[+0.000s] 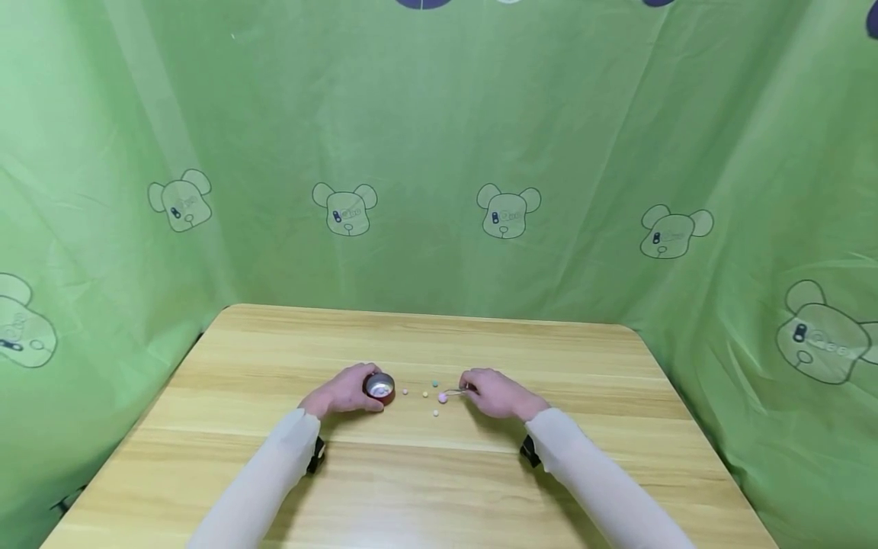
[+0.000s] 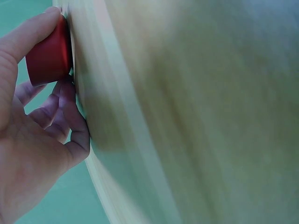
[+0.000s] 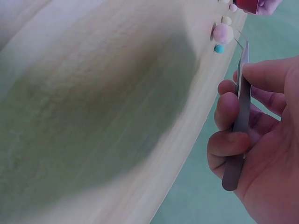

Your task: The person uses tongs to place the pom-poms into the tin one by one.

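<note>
Large pink ball, position: on the table, left of my right hand, just off the tips of the tweezers. Contact between ball and tips cannot be told.
Nearer hand: my right; my left hand lies farther off, beyond the small pink ball.
Long axis: none on the ball, which is round. The tweezers run roughly sideways in the head view, from my right fingers toward the ball, handle end in my palm.
Right fingers: curled round the tweezers, thumb on one side, fingertips on the other; the two points show a slight gap.
Left fingers: holding the red tin, thumb on one side and fingers round the other.
Tin: mouth up, left of all the balls; red outside, silvery inside. Pale patches show at the bottom; contents or reflections, I cannot tell.
Ball, appearance: pale pink, slightly fuzzy-looking, clearly bigger than its neighbours.
Neighbours: teal ball on the far side, yellow ball toward the tin, white ball on my side.
Spacing: the yellow and teal balls sit near the pink one, with little side room for the tips.
</note>
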`<state>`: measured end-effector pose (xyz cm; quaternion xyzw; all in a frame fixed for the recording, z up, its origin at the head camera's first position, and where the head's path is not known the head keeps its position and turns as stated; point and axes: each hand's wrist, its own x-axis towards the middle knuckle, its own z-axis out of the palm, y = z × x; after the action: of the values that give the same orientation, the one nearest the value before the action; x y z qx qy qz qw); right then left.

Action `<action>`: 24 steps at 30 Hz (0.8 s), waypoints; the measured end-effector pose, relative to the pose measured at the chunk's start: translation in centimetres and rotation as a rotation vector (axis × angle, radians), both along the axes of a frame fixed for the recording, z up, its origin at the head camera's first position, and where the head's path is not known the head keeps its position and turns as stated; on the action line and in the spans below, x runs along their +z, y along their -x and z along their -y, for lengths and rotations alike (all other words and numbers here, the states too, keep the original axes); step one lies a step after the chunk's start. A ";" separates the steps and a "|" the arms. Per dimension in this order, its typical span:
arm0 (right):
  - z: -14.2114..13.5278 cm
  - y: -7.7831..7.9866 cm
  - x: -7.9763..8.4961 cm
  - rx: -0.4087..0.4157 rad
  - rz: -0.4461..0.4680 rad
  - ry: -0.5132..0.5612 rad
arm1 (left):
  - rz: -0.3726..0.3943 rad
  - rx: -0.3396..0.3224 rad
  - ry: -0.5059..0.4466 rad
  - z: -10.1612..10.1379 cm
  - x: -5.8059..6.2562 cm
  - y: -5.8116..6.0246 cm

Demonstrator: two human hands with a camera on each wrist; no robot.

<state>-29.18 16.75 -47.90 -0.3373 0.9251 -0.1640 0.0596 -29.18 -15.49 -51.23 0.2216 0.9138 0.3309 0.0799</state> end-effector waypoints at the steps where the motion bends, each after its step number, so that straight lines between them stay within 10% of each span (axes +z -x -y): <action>1: 0.0 0.0 0.0 -0.001 0.004 0.002 | 0.000 0.000 0.004 0.0 0.0 0.0; 24: 0.2 0.4 -0.4 0.026 -0.023 -0.026 | 0.007 0.004 0.004 0.1 0.1 -0.1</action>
<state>-29.55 16.57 -48.33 -0.3503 0.9233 -0.1474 0.0555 -29.13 -15.58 -51.12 0.2186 0.9146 0.3299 0.0826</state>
